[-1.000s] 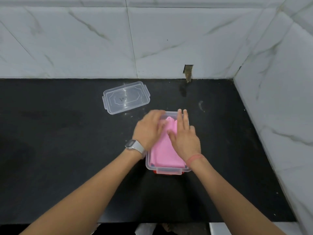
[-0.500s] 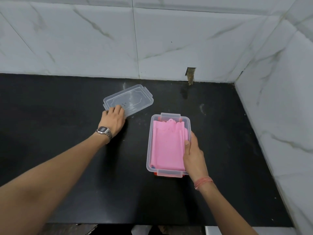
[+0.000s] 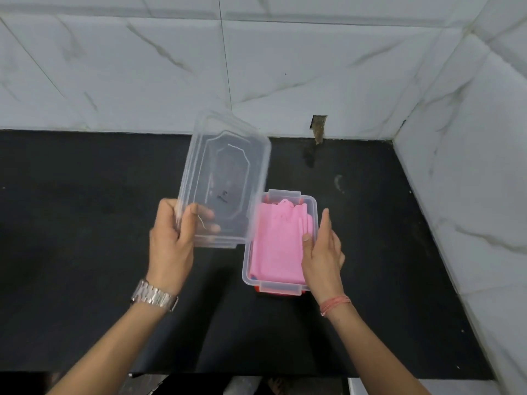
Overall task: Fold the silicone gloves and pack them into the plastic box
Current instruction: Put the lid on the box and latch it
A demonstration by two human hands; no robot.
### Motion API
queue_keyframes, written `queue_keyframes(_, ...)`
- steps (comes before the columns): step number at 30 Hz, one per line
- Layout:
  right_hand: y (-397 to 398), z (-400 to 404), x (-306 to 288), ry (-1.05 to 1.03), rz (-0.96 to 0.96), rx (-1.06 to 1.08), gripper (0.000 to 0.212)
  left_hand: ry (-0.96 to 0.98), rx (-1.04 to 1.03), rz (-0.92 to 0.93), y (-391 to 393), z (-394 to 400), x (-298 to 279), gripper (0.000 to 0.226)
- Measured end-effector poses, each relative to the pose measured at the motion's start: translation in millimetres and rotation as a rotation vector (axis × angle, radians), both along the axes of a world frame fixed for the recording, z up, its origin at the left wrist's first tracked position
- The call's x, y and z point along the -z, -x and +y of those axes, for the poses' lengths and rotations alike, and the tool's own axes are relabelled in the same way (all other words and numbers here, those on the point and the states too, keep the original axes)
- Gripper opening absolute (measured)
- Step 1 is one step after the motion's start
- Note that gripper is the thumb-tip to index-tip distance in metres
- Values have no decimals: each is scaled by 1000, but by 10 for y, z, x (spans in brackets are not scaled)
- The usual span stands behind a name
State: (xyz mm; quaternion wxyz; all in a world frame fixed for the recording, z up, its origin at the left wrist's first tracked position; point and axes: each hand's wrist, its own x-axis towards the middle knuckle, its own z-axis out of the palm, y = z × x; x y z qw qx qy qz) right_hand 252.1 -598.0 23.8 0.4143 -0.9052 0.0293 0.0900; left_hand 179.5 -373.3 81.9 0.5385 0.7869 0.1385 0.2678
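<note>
A: Hands first, low in the frame. What is each one doing?

B: The left hand point(image 3: 171, 240), left of centre, is gripping the clear lid point(image 3: 225, 178) by its near corner, thumb on top and fingers showing through the plastic, holding it tilted above the black counter point(image 3: 85, 223). The right hand point(image 3: 322, 252) is lying open and flat along the right rim of the plastic box point(image 3: 313, 206).

A: And the gloves?

B: The pink silicone gloves point(image 3: 278, 243) are lying folded inside the box, right of centre. Marble wall tiles point(image 3: 285, 67) are filling the top of the frame.
</note>
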Motion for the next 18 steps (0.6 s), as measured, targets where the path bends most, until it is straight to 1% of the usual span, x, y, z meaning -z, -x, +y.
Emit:
queue_keyframes(1,24,12,-50,-57,-63,-14,62,166,31,-22,42,-119,9,19)
queue_keyframes(2,41,23,-118,-176,-101,-22,61,289,48,-21,73,-232,34,21)
queue_keyframes(3,51,35,-198,-336,-103,-27,59,356,56,6,96,-342,73,22)
queue_keyframes(5,37,38,-323,-632,-53,-42,56,380,72,94,137,-529,168,20)
queue_keyframes(6,14,24,-356,-713,-31,-55,56,334,74,143,151,-595,211,15)
queue_keyframes(7,-12,2,-375,-747,-21,-68,56,242,80,181,158,-644,251,11)
queue_keyframes(8,-35,-18,-389,-752,-28,-78,55,123,92,207,161,-675,280,8)
queue_keyframes(9,-53,-42,-383,-747,-45,-76,52,1,111,232,162,-697,300,11)
queue_keyframes(11,-69,-102,-323,-713,-82,-45,43,-208,131,290,156,-721,336,24)
queue_keyframes(13,-71,-144,-228,-649,-59,-17,41,-364,121,353,151,-738,373,34)
queue_keyframes(15,-66,-152,-122,-554,-23,3,44,-432,108,406,166,-748,417,40)
queue_keyframes(18,-41,-120,-34,-449,-23,18,51,-465,100,440,189,-749,479,43)
